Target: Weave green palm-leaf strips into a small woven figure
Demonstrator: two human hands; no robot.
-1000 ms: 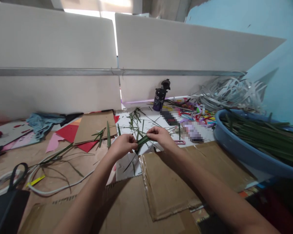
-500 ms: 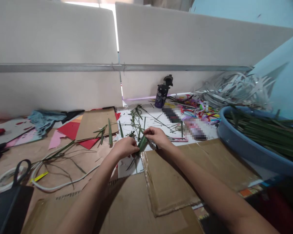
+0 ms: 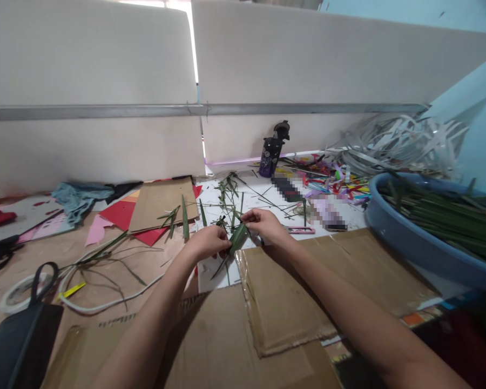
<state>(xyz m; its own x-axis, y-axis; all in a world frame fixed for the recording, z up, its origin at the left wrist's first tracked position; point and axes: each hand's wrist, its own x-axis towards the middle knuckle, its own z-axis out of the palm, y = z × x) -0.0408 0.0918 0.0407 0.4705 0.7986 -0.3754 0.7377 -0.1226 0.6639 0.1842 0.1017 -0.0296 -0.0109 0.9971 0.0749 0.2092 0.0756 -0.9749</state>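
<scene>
A piece made of green leaf strips lies slanted between my two hands, over the white surface at the cardboard's far edge. My left hand pinches its lower left end. At its upper right end, the fingers of my right hand are closed on it, with a thin dark strip hanging beside them. Leaf scraps are scattered just beyond my hands. To the right of my right hand lies a pink-handled tool, partly hidden.
A blue tub full of long green leaves stands at the right. Flat cardboard covers the near side. A dark bottle with its lid up stands at the back. At the left are a black case and a tape roll.
The view has shifted slightly, so most things sit a little further right. Both hands keep their hold on the leaf piece, with only slight finger movement.
</scene>
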